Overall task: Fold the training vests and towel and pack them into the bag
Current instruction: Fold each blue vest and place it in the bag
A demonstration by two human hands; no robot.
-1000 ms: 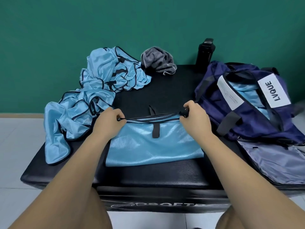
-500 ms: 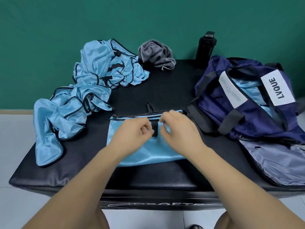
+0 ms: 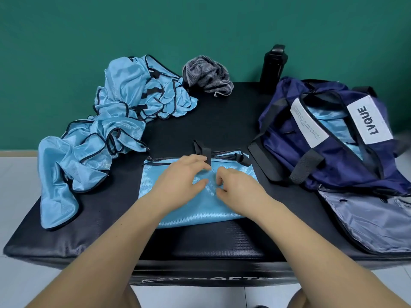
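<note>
A folded light-blue training vest lies flat on the black padded bench, its black strap sticking up at the far edge. My left hand rests on the vest with relaxed fingers, the fingertips by the strap. Beside it, my right hand lies on the vest with loosely curled fingers and nothing visibly held. A crumpled pile of blue vests is at the left. The grey striped towel is bunched at the back. The navy bag stands open at the right with blue fabric inside.
A black bottle stands at the back edge between the towel and the bag. The bag's grey flap spreads over the bench's right front corner. A green wall is behind, and a pale tiled floor lies around the bench.
Both hands let go of the vest's far corners, came together at the strap in the middle, and now rest slightly nearer on the vest's centre.
</note>
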